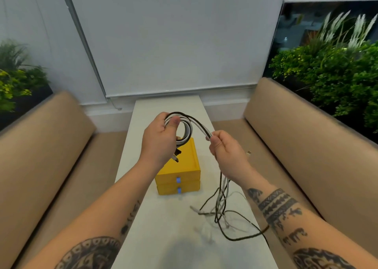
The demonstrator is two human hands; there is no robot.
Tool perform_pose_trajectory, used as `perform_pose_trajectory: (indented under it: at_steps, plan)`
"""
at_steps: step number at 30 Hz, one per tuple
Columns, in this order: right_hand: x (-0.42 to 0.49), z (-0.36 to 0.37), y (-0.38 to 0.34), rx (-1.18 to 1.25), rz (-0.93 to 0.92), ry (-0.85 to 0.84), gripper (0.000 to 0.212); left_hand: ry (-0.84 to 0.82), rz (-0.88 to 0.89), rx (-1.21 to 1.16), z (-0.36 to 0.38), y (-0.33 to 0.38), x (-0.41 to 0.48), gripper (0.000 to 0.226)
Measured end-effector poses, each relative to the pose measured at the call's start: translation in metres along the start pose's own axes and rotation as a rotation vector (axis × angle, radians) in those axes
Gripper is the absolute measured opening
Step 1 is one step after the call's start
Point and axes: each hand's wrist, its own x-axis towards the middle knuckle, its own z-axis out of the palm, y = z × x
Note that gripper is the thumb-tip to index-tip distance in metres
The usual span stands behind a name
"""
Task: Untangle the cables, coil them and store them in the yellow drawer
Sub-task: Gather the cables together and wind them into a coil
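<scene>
a tan seat (41, 156) ran along the left of the white tabletop (159, 238). the left hand (160, 140) was held up above the tabletop, its grip clamped on a coil (190, 129) of black and white cables. the thumb pressed across the top of the loops and the fingers curled behind them. the coil was a small upright ring of several turns, with dark and white strands lying side by side. two plugs (177, 155) hung from its bottom, under the palm.

behind and below the coil a yellow box (184, 164) stood on the tabletop. it had two drawers (188, 175), one above the other and both closed, each with a blue tab (178, 180).

from the top of the ring the strands arched over to the right hand (225, 154). its grip was closed round them, with thumb and forefinger pinching the bundle where it entered the fist. below that hand the cables (223, 191) dropped to the tabletop and spread into a loose tangle (218, 215), right of the box and nearer the camera. there, black loops crossed thin white ones, and one black loop reached the tabletop's right edge beside the forearm. another tan seat (306, 136) lay on the right.
</scene>
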Motion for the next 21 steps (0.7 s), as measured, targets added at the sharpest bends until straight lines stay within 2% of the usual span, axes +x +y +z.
perform_pose_trajectory:
  at_steps: [3,5,7,8,9,11,12,14,15,17,18,20,21]
  plan:
    - [0.000,0.004,-0.013,-0.182,0.081,0.154,0.027,0.020,0.030,0.007,0.006,0.004,-0.001,0.018]
    - [-0.001,0.009,-0.020,-0.259,0.048,0.241,0.025,0.056,0.064,0.020,0.010,0.005,-0.001,0.018]
    - [0.001,0.012,-0.027,-0.253,0.043,0.239,0.026,0.080,0.093,0.009,0.012,0.006,0.000,0.017]
    - [0.006,0.009,-0.027,-0.136,0.122,0.173,0.028,0.081,0.100,0.006,0.011,0.005,0.000,0.017]
    - [0.011,0.002,-0.029,0.089,0.279,0.048,0.030,0.078,0.105,0.004,0.009,0.003,0.000,0.016]
    - [0.019,-0.019,-0.024,0.625,0.614,-0.349,0.032,0.056,0.136,-0.009,0.004,-0.004,-0.002,0.016]
    - [0.022,-0.028,-0.017,0.808,0.707,-0.566,0.032,0.034,0.170,-0.020,0.003,-0.007,-0.004,0.016]
    - [0.020,-0.034,-0.005,1.075,0.748,-0.917,0.026,0.003,0.250,-0.058,0.008,-0.009,-0.010,0.012]
    - [0.016,-0.032,-0.002,1.117,0.737,-0.990,0.025,0.002,0.275,-0.100,0.013,-0.007,-0.015,0.011]
    - [0.010,-0.019,-0.002,1.127,0.664,-0.988,0.032,0.022,0.252,-0.211,0.025,-0.001,-0.023,0.012]
    - [0.008,-0.013,-0.007,1.119,0.660,-0.942,0.043,0.039,0.216,-0.259,0.031,0.001,-0.027,0.014]
    - [0.001,-0.005,-0.022,1.074,0.687,-0.767,0.065,0.096,0.117,-0.330,0.042,-0.003,-0.031,0.016]
    - [-0.002,-0.003,-0.028,1.039,0.686,-0.675,0.069,0.126,0.061,-0.361,0.046,-0.007,-0.031,0.017]
